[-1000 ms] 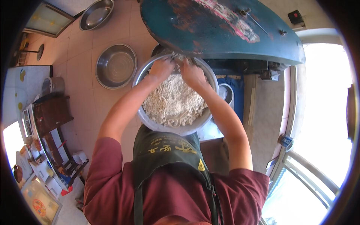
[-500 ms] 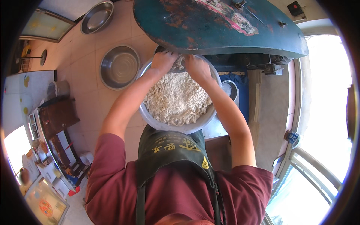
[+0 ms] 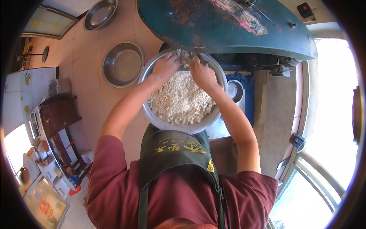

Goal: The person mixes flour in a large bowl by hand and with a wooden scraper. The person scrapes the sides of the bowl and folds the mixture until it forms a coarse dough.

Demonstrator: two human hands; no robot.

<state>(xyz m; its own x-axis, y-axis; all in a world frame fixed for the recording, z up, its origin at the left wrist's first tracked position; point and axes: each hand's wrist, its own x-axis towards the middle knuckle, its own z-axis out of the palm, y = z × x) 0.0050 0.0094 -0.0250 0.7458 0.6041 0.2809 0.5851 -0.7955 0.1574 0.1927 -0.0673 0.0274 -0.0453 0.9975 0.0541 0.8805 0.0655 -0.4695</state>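
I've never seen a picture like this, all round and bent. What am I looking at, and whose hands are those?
No machine here: a person wears a wide fisheye camera on the head, looking down, so straight edges curve. The arms rising from the bottom are the wearer's own. The left hand and right hand both reach into a large metal bowl full of pale crumbly dough and noodle strands, just under a big teal machine. Whether the fingers grip anything is hard to tell. Two empty metal bowls sit on the tiled floor to the left.
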